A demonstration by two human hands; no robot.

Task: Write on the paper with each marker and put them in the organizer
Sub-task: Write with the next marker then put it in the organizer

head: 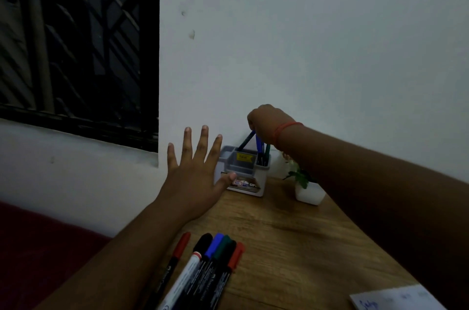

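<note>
A dark marker [245,141] stands slanted in the back compartment of the grey organizer [256,183], its top leaning up and right into the right hand [266,122], which is bunched over that end; whether the fingers are pinching it or have let go cannot be told from this view. A blue marker [259,144] and a green one [267,151] already stand in the right-hand slot. The organizer sits at the far edge of the wooden table [304,246], against the wall, just beside a small potted plant [308,188]. The left hand [195,177] is spread flat and empty, its thumb touching the organizer's front. Five more markers [210,266] lie side by side at the near edge, long axes pointing away, nearer the left arm; the paper [396,300] lies at the near right.
</note>
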